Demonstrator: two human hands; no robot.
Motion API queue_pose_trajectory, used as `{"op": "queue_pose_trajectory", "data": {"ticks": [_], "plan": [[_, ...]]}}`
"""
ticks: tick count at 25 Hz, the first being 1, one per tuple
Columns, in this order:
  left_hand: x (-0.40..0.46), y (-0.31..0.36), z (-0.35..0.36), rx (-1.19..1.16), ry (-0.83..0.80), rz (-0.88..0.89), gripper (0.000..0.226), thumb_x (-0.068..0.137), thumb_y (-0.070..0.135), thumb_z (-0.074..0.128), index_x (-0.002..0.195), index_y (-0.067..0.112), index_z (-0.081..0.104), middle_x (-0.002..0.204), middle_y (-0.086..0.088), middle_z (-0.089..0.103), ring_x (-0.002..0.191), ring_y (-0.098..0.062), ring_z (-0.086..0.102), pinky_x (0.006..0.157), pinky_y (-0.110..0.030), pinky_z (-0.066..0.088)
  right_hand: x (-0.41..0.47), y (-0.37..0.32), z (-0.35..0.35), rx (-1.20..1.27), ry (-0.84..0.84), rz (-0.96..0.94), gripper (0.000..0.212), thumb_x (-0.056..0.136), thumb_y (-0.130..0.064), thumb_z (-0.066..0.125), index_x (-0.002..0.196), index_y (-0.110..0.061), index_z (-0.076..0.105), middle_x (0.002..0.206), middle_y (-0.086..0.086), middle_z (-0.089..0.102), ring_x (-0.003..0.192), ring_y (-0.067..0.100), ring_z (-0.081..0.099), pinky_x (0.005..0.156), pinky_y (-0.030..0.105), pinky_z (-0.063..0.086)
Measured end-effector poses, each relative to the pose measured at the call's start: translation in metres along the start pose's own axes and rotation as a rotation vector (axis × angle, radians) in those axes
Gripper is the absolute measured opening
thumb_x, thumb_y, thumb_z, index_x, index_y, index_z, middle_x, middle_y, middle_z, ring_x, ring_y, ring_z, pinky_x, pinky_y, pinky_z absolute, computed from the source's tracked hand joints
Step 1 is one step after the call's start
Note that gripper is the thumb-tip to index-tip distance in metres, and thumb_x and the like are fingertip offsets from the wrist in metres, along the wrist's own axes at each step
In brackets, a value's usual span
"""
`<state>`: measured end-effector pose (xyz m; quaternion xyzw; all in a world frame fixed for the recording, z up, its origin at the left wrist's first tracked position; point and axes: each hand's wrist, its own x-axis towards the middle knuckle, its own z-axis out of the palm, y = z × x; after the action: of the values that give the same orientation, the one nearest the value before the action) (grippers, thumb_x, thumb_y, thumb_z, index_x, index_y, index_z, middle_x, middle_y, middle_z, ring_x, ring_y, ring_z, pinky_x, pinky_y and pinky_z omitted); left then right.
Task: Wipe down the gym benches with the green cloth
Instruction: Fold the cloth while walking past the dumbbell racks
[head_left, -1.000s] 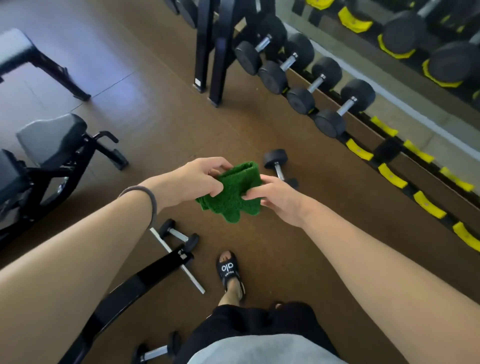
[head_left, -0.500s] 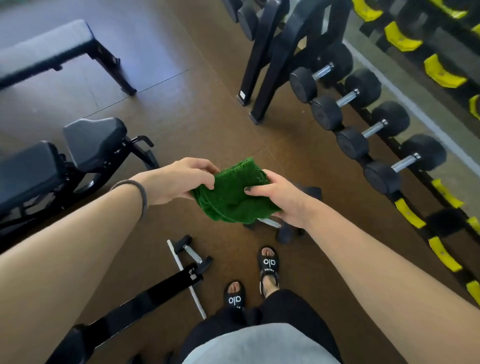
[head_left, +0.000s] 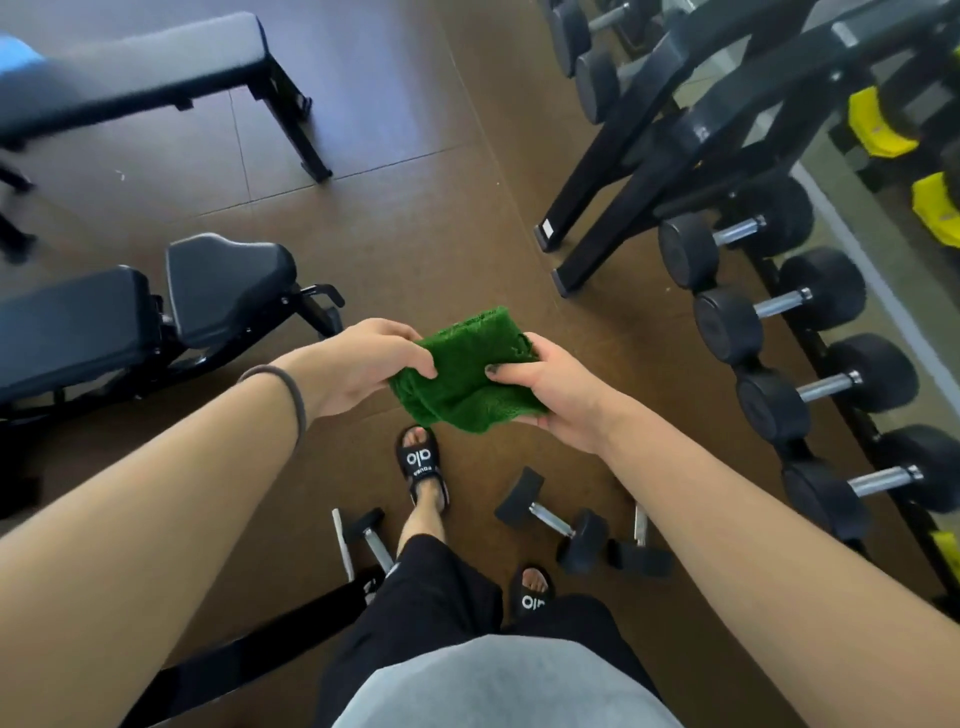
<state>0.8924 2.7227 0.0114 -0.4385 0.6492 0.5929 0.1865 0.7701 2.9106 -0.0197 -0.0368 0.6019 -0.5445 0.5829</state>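
A folded green cloth (head_left: 462, 371) hangs in front of me at waist height, held from both sides. My left hand (head_left: 363, 364) pinches its left edge and my right hand (head_left: 550, 387) grips its right side from below. An adjustable black bench (head_left: 130, 322) with a padded seat and backrest stands to my left, about an arm's length from the cloth. A flat black bench (head_left: 140, 67) stands farther off at the upper left.
A dumbbell rack (head_left: 639, 166) and a row of black dumbbells (head_left: 779, 353) line the right side. Loose dumbbells (head_left: 556, 522) lie on the brown floor by my sandalled feet. A black frame bar (head_left: 249, 649) crosses the lower left.
I have stepped forward and the view has swung left, so the benches appear closer and the loose dumbbell now lies behind my feet. Both hands have kept hold of the cloth, refolding it slightly.
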Motion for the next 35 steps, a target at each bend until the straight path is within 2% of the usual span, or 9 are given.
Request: {"op": "queue_pose_trajectory", "data": {"ticks": [4, 7, 9, 12, 16, 22, 26, 31, 35], "plan": [[0.069, 0.035, -0.070, 0.271, -0.035, 0.122, 0.023, 0.090, 0.008, 0.067, 0.107, 0.021, 0.060, 0.113, -0.008, 0.070, 0.106, -0.031, 0.067, 0.099, -0.051, 0.055, 0.087, -0.060, 0.017, -0.063, 0.025, 0.086, 0.034, 0.100, 0.000, 0.055, 0.131, -0.011, 0.055, 0.132, 0.013, 0.066, 0.118, 0.028, 0.067, 0.096, 0.047, 0.059], [0.112, 0.068, -0.131, 0.434, -0.067, 0.202, 0.027, 0.093, 0.011, 0.065, 0.113, 0.027, 0.055, 0.112, -0.002, 0.072, 0.099, -0.024, 0.068, 0.088, -0.043, 0.057, 0.146, -0.116, 0.043, 0.024, 0.036, 0.172, 0.033, 0.101, 0.006, 0.046, 0.132, -0.002, 0.053, 0.133, 0.021, 0.062, 0.120, 0.031, 0.065, 0.092, 0.043, 0.061], [0.136, 0.089, -0.171, 0.452, -0.099, 0.235, 0.031, 0.095, 0.011, 0.063, 0.117, 0.030, 0.053, 0.113, -0.001, 0.071, 0.096, -0.021, 0.068, 0.080, -0.036, 0.057, 0.180, -0.157, 0.058, 0.155, -0.003, 0.218, 0.041, 0.098, 0.010, 0.041, 0.137, -0.001, 0.051, 0.137, 0.024, 0.059, 0.123, 0.035, 0.063, 0.093, 0.047, 0.061], [0.164, 0.117, -0.219, 0.374, -0.129, 0.244, 0.031, 0.092, 0.009, 0.064, 0.109, 0.034, 0.054, 0.110, -0.001, 0.072, 0.095, -0.023, 0.071, 0.084, -0.042, 0.062, 0.217, -0.209, 0.068, 0.332, -0.051, 0.226, 0.059, 0.089, 0.017, 0.035, 0.142, -0.003, 0.049, 0.143, 0.025, 0.054, 0.127, 0.041, 0.060, 0.094, 0.049, 0.060], [0.198, 0.161, -0.264, 0.405, -0.114, 0.237, 0.027, 0.086, 0.022, 0.074, 0.104, 0.028, 0.054, 0.102, 0.003, 0.072, 0.086, -0.018, 0.067, 0.074, -0.032, 0.057, 0.258, -0.264, 0.078, 0.363, -0.106, 0.206, 0.059, 0.087, 0.025, 0.030, 0.132, -0.002, 0.055, 0.136, 0.024, 0.060, 0.125, 0.038, 0.061, 0.098, 0.043, 0.058], [0.271, 0.235, -0.307, 0.598, -0.030, 0.250, 0.068, 0.074, 0.053, 0.084, 0.120, 0.022, 0.045, 0.108, 0.006, 0.061, 0.092, -0.011, 0.062, 0.071, -0.027, 0.053, 0.350, -0.340, 0.077, 0.282, -0.119, 0.199, 0.041, 0.098, 0.016, 0.045, 0.136, 0.008, 0.055, 0.133, 0.022, 0.066, 0.120, 0.031, 0.068, 0.097, 0.038, 0.059], [0.336, 0.293, -0.337, 0.699, 0.086, 0.308, 0.072, 0.069, 0.058, 0.085, 0.114, 0.021, 0.043, 0.100, 0.005, 0.059, 0.086, -0.015, 0.061, 0.074, -0.036, 0.058, 0.425, -0.410, 0.058, 0.300, -0.166, 0.232, 0.051, 0.092, 0.019, 0.043, 0.140, 0.003, 0.052, 0.137, 0.024, 0.062, 0.120, 0.036, 0.068, 0.097, 0.042, 0.059], [0.402, 0.363, -0.399, 0.702, 0.200, 0.334, 0.056, 0.072, 0.048, 0.082, 0.101, 0.022, 0.041, 0.089, 0.004, 0.060, 0.078, -0.019, 0.061, 0.069, -0.043, 0.057, 0.515, -0.501, 0.050, 0.295, -0.235, 0.269, 0.076, 0.080, 0.029, 0.034, 0.150, -0.001, 0.038, 0.143, 0.030, 0.053, 0.122, 0.043, 0.065, 0.097, 0.046, 0.058], [0.452, 0.400, -0.466, 0.471, 0.182, 0.231, 0.035, 0.080, 0.032, 0.073, 0.105, 0.020, 0.051, 0.096, -0.001, 0.067, 0.086, -0.020, 0.066, 0.076, -0.041, 0.060, 0.583, -0.573, 0.067, 0.076, -0.237, 0.243, 0.042, 0.098, 0.013, 0.050, 0.139, 0.004, 0.050, 0.129, 0.023, 0.068, 0.116, 0.032, 0.070, 0.093, 0.038, 0.060]]}}
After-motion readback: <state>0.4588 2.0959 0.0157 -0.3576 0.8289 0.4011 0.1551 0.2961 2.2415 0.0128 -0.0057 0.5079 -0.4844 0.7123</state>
